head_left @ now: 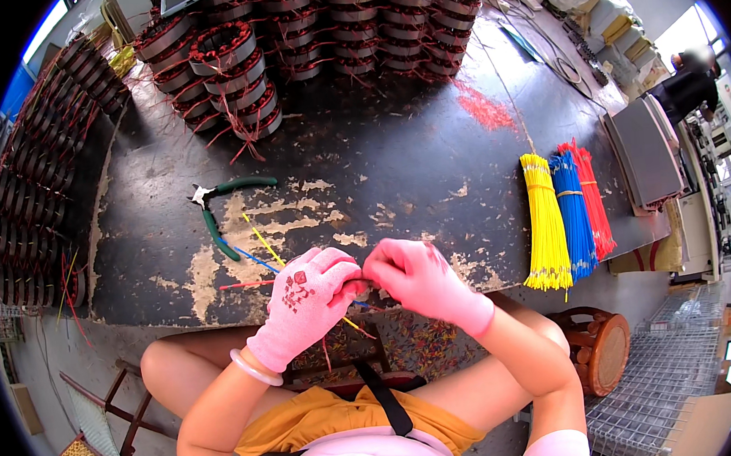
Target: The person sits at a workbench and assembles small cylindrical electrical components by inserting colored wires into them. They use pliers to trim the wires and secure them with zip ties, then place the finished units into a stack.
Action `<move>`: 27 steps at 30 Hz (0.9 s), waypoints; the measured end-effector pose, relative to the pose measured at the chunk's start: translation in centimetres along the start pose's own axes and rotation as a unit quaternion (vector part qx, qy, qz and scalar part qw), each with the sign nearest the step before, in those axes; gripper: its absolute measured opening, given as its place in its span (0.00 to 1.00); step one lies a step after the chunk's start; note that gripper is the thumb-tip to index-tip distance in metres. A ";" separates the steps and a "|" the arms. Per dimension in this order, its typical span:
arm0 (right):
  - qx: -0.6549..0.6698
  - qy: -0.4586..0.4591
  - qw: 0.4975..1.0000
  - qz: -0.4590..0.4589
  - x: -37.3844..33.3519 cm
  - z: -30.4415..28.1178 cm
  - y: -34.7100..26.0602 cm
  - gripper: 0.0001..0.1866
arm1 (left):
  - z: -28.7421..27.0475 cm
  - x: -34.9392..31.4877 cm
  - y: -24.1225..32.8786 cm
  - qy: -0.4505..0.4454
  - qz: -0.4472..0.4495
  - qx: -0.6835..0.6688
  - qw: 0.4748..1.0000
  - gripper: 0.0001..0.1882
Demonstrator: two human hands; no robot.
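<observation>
My left hand [304,302], in a pink glove with a dark print, is closed around a yellow wire [263,239], a blue wire [253,259] and a red wire [247,285]. Their ends stick out to its left and below its fingers. Against its fingertips, my right hand [427,283], also gloved in pink, pinches with curled fingers; whatever lies in that pinch is hidden. Both hands meet above the near table edge. Green-handled wire cutters [212,220] lie spread on the table, beyond my left hand.
Stacked wound motor stators [240,76] stand at the back, and more stators [41,191] line the left. Yellow wires [545,224], blue wires [574,218] and red wires [594,203] lie bundled at the right. A stack of grey sheets [644,153] sits beyond them. Another person [690,87] is farther right.
</observation>
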State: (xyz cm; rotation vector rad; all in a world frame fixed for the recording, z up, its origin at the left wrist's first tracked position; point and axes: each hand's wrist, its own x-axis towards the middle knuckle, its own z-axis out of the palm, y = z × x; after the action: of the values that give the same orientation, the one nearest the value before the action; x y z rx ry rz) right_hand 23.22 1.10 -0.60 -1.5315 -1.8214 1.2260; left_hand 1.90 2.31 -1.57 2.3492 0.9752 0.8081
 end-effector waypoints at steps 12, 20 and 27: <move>-0.301 0.191 0.895 -0.268 -1.8 1.1 1.3 0.20 | 0.0 0.1 0.0 0.013 -0.001 -0.009 1.000 0.06; 0.142 -0.090 0.981 0.100 -2.0 -1.1 -0.8 0.11 | -0.1 0.1 0.1 0.008 0.000 -0.011 1.000 0.06; -0.242 0.086 0.934 -0.248 -1.4 -0.1 0.2 0.07 | -0.1 0.3 -0.1 0.000 0.013 -0.002 1.000 0.08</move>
State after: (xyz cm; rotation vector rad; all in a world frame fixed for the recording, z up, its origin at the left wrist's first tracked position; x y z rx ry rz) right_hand 23.79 -0.23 -0.49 -1.2255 -2.3018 0.4125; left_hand 1.96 2.57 -1.44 2.3626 0.9450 0.8194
